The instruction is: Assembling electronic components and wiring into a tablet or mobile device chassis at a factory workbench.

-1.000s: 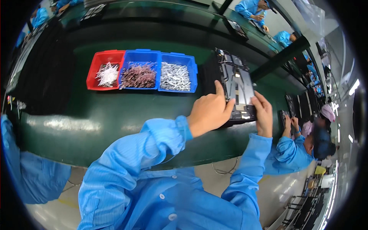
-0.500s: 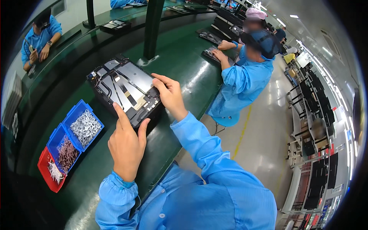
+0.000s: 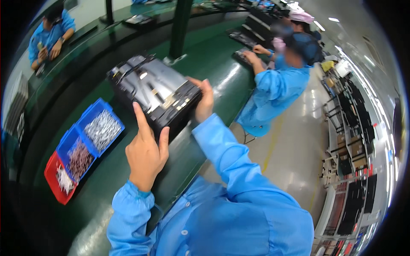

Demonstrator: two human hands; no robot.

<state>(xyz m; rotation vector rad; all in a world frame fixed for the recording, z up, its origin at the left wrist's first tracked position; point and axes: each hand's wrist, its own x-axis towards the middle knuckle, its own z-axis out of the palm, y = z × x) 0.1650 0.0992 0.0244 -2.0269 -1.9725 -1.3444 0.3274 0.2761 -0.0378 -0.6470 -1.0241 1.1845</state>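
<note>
Between my hands is an opened tablet [image 3: 160, 87], its back off, showing a silvery plate, dark ribbon cables and small circuit parts along the near end. Beneath it is a thick black side; whether that is one body or a stack, I cannot tell. My left hand [image 3: 147, 158] grips the near left corner, index finger stretched along the edge and thumb against the near side. At the right edge, my right hand [image 3: 205, 100] grips the near right corner, its fingers partly hidden and blurred. The far end points up and left.
Left of the tablet on the green bench [image 3: 115, 175] stand joined bins: a blue bin [image 3: 102, 130] of silvery screws, a blue bin [image 3: 79, 155] of brownish screws, a red bin [image 3: 62, 181] of white pieces. A dark post [image 3: 180, 30] rises behind. A co-worker [image 3: 279, 81] sits at right.
The tablet appears raised and tilted, with more of its black near side showing. My right hand has shifted from over its top edge to its side. The whole view has shifted slightly.
</note>
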